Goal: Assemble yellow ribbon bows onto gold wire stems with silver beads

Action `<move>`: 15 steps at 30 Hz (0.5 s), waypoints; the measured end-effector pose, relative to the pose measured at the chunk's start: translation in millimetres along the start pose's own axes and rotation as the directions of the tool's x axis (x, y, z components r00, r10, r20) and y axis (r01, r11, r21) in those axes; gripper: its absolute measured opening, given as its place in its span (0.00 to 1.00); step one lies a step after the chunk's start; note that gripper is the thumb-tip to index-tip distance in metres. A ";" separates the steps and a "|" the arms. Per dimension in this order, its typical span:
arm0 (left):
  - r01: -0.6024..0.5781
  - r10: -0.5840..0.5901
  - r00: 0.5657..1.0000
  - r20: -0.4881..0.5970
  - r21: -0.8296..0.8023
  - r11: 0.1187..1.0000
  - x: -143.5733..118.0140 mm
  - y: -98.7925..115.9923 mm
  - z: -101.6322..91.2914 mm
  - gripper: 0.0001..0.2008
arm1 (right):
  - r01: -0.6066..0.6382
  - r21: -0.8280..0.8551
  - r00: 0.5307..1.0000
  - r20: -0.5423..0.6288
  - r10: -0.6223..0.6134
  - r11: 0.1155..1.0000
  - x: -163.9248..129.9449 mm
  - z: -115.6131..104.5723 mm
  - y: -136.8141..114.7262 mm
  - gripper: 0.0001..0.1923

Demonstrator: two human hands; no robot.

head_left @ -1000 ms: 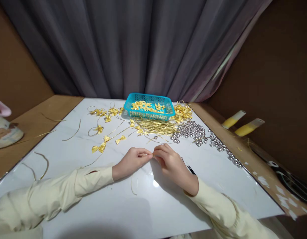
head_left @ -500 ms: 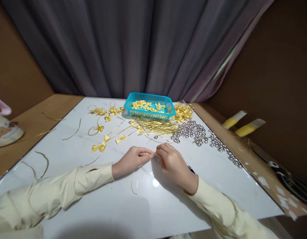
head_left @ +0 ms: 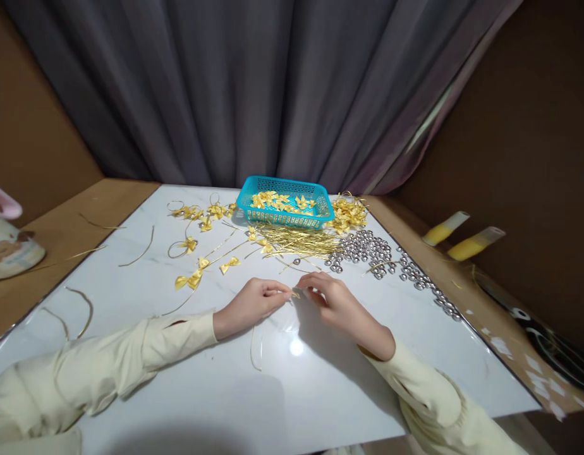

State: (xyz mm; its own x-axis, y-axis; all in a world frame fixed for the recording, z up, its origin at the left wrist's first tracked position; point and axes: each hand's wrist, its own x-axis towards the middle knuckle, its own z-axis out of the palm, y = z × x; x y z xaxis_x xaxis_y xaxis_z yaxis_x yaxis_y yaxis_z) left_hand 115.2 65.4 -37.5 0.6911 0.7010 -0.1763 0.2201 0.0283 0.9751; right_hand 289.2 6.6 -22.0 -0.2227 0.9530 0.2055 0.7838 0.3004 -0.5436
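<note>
On white board [head_left: 225, 392] | 2 hands: left hand [head_left: 247, 305], right hand [head_left: 337, 303] | 1 gold wire [head_left: 296, 294]

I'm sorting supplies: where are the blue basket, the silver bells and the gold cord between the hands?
blue basket [head_left: 282, 220]: head view, front wall.
silver bells [head_left: 368, 248]: head view, pile's middle.
gold cord [head_left: 295, 294]: head view, pinched end.

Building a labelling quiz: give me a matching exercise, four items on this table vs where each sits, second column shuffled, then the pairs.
Things:
1. blue basket
2. silver beads
3. gold cord piece
4. loose yellow bow

Places:
A. pinched between the left hand and right hand
B. on the white board, beyond the left hand
C. far edge of the board, in front of the curtain
D. heaped beyond the right hand, trailing along the board's right edge

Pairs: 1-C, 2-D, 3-A, 4-B
</note>
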 end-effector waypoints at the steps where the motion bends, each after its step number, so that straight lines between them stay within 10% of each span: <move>1: -0.002 0.002 1.000 -0.001 0.005 1.000 0.0 0.0 -0.1 0.16 | -0.008 -0.009 1.000 -0.009 0.008 1.000 0.0 -0.7 0.0 0.15; 15: -0.020 0.020 1.000 -0.016 0.016 1.000 1.0 -3.6 -0.7 0.15 | -0.039 -0.076 0.997 0.068 0.044 0.996 -1.1 4.3 -3.0 0.13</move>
State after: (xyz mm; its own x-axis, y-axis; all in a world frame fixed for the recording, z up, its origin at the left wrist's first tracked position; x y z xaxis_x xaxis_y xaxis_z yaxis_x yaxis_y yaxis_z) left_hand 114.7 66.5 -41.1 0.6844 0.7126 -0.1543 0.2175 0.0024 0.9761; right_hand 284.6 4.9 -24.1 -0.2270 0.9658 0.1255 0.8337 0.2593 -0.4876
